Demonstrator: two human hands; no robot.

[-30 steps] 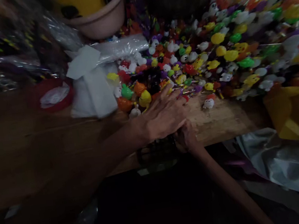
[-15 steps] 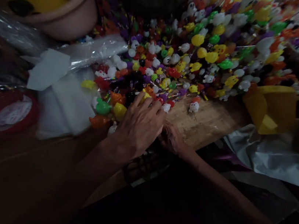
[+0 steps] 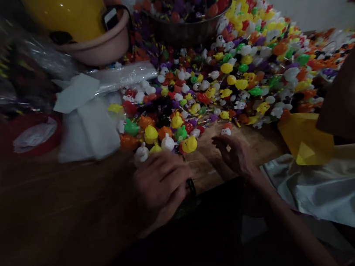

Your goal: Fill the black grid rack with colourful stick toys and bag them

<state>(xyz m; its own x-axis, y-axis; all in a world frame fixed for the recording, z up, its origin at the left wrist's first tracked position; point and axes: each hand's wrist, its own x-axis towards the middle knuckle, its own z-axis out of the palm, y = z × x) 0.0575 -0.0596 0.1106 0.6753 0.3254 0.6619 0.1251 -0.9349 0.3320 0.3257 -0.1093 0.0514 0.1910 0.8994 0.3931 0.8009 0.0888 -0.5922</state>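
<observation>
Left hand (image 3: 163, 183) and right hand (image 3: 235, 155) apart beside a row of small toys

The left hand's fingers are bent and close together, blurred; their undersides are hidden, so a grip cannot be told. The right hand's fingers curl inward, but whether the tips meet on anything is too dark to tell. Just beyond them lies a white-and-orange toy (image 3: 226, 131) on the wooden counter (image 3: 265, 143). Ahead of the left hand sit figure-headed toys, among them a white figure (image 3: 167, 142) and a yellow figure (image 3: 189, 144). Behind spreads a heaped pile of toys (image 3: 228, 73), with a filled metal bowl (image 3: 183, 33) and a pink basin (image 3: 102, 46) at the back. White bags (image 3: 97, 128) and a red dish (image 3: 42, 148) lie to the left; to the right are a yellow sheet (image 3: 308, 136) and another person's arm (image 3: 347, 96).
</observation>
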